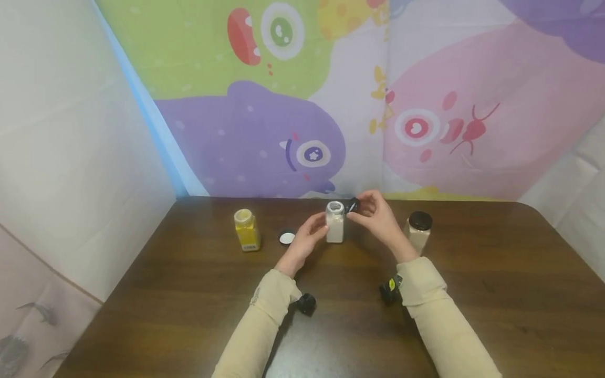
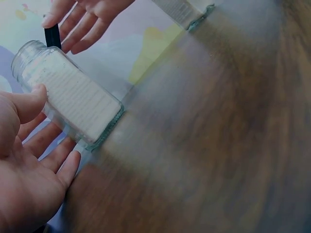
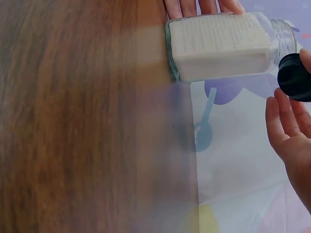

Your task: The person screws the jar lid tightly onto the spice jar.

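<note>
A square glass jar of white contents stands uncapped on the table, its threaded mouth bare. My left hand holds it from the left, thumb on the near side and fingers behind, as the left wrist view shows the jar. Just right of the jar's mouth, my right hand pinches a black lid between thumb and fingers. In the right wrist view the lid is tipped on edge close beside the rim; whether they touch I cannot tell.
An uncapped jar of yellow contents stands to the left. Beside it a lid lies with its white inside up. A third jar with a black lid stands behind my right wrist. A patterned cloth hangs behind the wooden table.
</note>
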Available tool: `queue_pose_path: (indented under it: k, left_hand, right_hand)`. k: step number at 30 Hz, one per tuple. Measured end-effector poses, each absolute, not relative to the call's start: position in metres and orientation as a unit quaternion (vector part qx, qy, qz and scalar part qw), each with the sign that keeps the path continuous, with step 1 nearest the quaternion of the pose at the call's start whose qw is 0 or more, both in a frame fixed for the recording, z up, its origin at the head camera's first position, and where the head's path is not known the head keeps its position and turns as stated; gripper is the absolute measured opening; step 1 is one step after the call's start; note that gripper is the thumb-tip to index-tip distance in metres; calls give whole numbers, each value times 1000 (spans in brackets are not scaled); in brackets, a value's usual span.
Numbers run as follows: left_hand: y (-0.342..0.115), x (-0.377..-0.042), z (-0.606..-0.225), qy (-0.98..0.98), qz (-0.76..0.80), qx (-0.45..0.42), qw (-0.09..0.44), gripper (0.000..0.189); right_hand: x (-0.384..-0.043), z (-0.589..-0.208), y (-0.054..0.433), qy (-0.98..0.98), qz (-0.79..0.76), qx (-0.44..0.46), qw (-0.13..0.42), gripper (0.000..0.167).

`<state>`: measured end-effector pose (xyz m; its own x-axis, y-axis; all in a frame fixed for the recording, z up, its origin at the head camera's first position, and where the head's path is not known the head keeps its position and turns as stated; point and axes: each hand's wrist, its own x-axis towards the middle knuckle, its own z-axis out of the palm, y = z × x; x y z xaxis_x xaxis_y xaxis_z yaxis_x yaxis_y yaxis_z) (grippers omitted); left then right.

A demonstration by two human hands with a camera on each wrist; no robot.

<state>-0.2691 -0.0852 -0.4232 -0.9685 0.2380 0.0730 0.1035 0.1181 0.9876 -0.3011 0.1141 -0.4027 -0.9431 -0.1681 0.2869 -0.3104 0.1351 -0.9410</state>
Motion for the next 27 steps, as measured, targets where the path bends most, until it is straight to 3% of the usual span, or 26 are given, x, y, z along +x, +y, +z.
queue_pose_path:
  k: [13, 20, 27]
  left_hand:
    - [-86, -271, -425, 738, 662, 119, 57, 46]
    - [-87, -270, -422, 738, 662, 115, 56, 46]
    - [-87, -278, -434, 737, 663, 116, 61, 47]
  right_hand:
    - [-286, -378, 104, -730, 633, 241, 90, 43]
    - [-303, -389, 103, -730, 636, 238, 74, 43]
    - [-286, -369, 94, -754, 590, 271, 99, 30]
